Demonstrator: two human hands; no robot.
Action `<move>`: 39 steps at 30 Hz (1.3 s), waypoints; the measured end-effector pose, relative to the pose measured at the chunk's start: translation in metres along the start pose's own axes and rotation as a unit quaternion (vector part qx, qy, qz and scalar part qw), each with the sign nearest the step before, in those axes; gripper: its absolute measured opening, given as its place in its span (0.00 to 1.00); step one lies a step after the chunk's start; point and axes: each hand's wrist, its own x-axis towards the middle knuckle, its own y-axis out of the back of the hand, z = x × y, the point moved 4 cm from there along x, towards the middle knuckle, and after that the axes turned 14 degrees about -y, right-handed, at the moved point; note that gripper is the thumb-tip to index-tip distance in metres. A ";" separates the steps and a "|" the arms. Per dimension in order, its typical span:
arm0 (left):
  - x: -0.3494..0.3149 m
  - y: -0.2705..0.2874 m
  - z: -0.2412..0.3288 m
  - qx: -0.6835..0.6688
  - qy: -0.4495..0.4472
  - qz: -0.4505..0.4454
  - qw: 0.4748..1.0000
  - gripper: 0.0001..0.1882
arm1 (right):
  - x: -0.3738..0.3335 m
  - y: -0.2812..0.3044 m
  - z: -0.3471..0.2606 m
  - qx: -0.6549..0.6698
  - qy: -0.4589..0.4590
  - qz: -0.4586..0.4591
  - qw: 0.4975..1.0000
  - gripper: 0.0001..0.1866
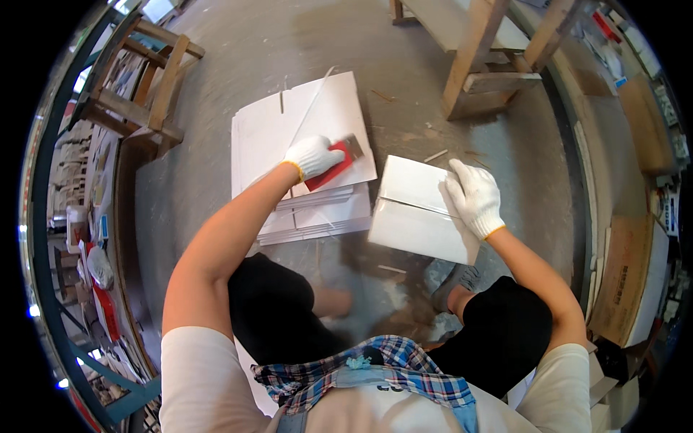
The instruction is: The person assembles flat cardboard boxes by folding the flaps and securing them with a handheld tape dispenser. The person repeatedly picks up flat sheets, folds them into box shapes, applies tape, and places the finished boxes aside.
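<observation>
My left hand (309,156), in a white knit glove, is closed round a red hand tool (331,174) with a dull grey-brown end; its exact kind is unclear. The hand and tool are over a stack of flat white cardboard sheets (263,141), which look like folded cartons. To the right, a white carton (419,224) stands on the floor with a seam across its top. My right hand (476,196), gloved too, holds the carton at its right edge, thumb on top; the other fingertips are by the far corner.
Wooden trestles stand at the far left (160,94) and far right (476,65). Laden shelving (108,289) runs along the left. Brown cardboard (624,281) leans on the right. Scraps (392,269) lie on the floor, and a thin pale strip (312,108) crosses the stack.
</observation>
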 end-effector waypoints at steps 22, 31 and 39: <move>0.008 -0.062 0.130 -0.694 0.111 0.005 0.712 0.40 | -0.033 0.023 0.111 0.596 -0.482 -0.178 0.617 0.34; 0.035 -0.128 0.104 -0.662 0.057 0.083 0.743 0.44 | -0.061 0.015 0.154 0.619 -0.496 0.026 0.609 0.35; 0.036 -0.107 0.108 -0.628 0.100 0.104 0.765 0.38 | -0.064 0.018 0.137 0.505 -0.460 -0.063 0.727 0.39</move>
